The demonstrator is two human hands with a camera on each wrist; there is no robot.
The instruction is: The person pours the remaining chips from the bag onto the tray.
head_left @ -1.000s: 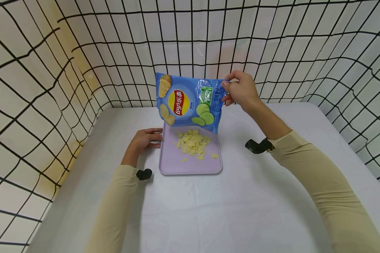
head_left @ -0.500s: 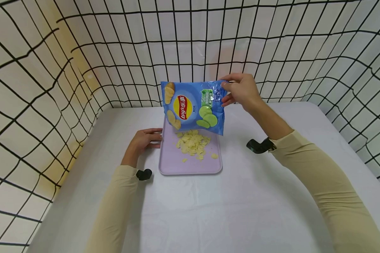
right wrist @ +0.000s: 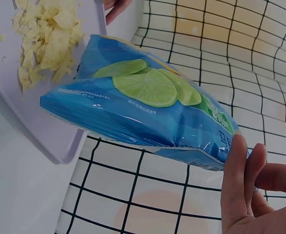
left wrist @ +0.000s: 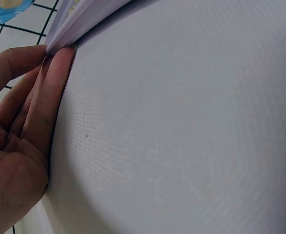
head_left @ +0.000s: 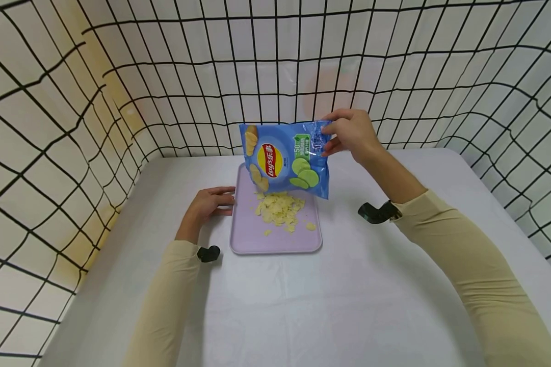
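My right hand (head_left: 352, 133) pinches the right end of a blue Lay's chip bag (head_left: 284, 158), thumb and fingers on its sealed corner in the right wrist view. The bag hangs above the far part of a lilac tray (head_left: 275, 244), its lower right corner past the tray's edge. Broken potato chips (head_left: 280, 209) lie heaped on the tray under the bag. At the tray's left edge, my left hand (head_left: 211, 204) rests on the table. In the left wrist view its fingers (left wrist: 55, 78) pinch the tray rim from both sides.
The table (head_left: 275, 311) has a white cover. A black wire grid (head_left: 275, 71) stands along its back and sides, close behind the bag. A few loose chip pieces (head_left: 311, 226) lie apart from the heap, on the tray.
My right hand has lowered slightly, and the bag has swung down and to the right. The left hand, tray and chip heap look the same.
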